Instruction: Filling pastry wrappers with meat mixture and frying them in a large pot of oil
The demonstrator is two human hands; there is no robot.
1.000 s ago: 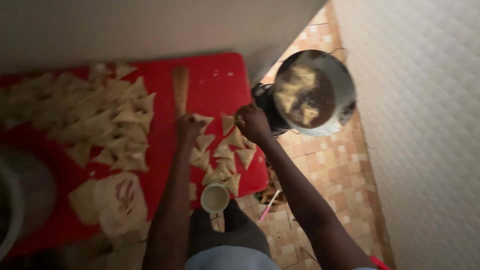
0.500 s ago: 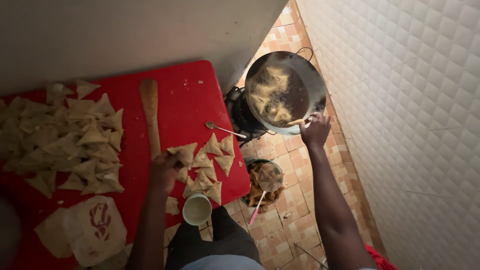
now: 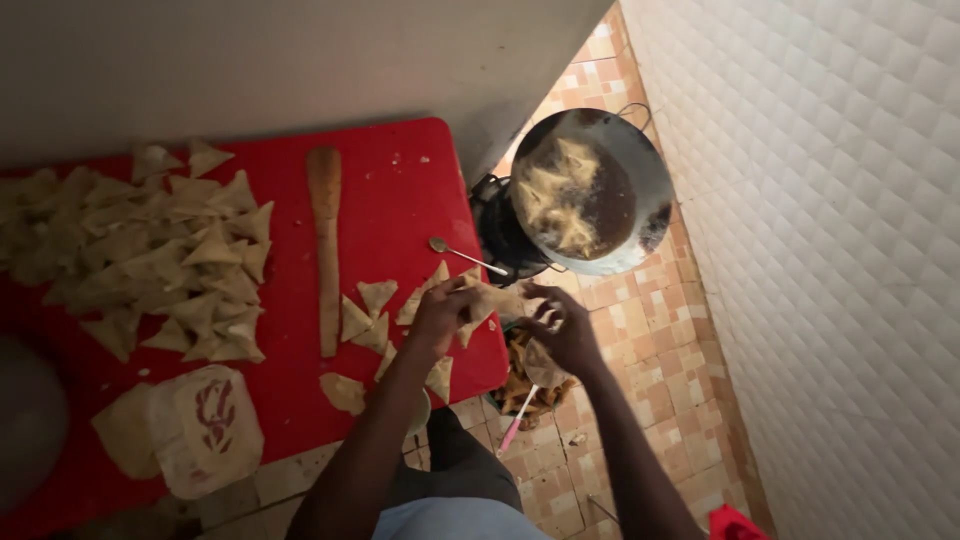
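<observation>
My left hand and my right hand meet over the right edge of the red table, both gripping a folded triangular pastry. Below the left hand a few more raw triangles lie on the red surface. A big heap of the same triangles covers the table's left part. To the upper right a round metal pan of bubbling oil holds frying pieces and sits on a dark burner.
A long wooden rolling pin lies upright across the table's middle and a metal spoon rests near its right edge. A white plastic bag sits bottom left. A bowl of fried pieces stands on the tiled floor; a white quilted wall runs along the right.
My right hand has come back from the pan's rim to the table edge. My left hand has lifted a pastry and both hands now hold it together.
</observation>
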